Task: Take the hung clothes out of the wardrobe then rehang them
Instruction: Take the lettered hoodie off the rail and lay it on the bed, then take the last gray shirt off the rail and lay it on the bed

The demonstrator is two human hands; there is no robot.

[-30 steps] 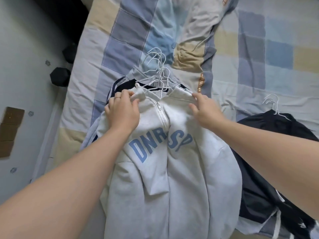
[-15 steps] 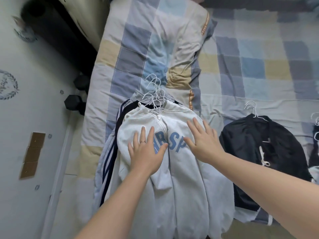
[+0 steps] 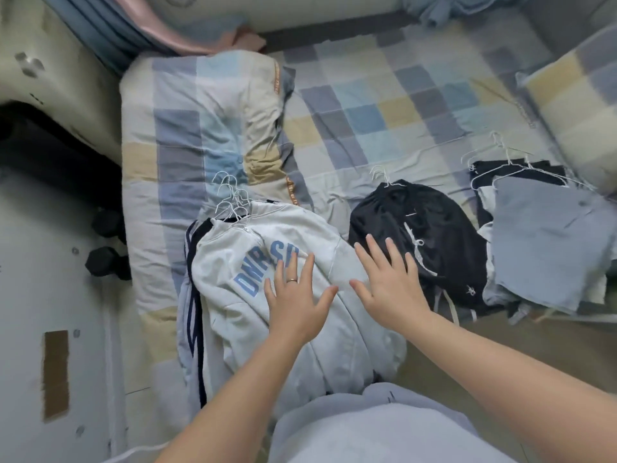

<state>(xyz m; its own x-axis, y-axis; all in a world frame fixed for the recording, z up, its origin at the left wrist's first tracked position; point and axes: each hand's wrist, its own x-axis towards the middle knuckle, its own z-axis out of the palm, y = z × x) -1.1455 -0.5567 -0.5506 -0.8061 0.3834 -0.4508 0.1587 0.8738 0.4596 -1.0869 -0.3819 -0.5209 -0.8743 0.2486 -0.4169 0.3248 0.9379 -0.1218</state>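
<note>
A: Where's the grey hoodie (image 3: 230, 279)?

B: On its hanger, atop a pile at the bed's (image 3: 384, 105) near edge. Left hand (image 3: 295, 299) and right hand (image 3: 389, 282) lie flat, fingers spread, gripping nothing.

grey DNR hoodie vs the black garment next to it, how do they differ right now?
The grey hoodie is pale with blue lettering; the black garment is dark with a white drawstring. The left hand lies flat on the hoodie; the right hand spreads over the gap between them. Several hanger hooks cluster above the hoodie. Both lie on the bed.
</note>
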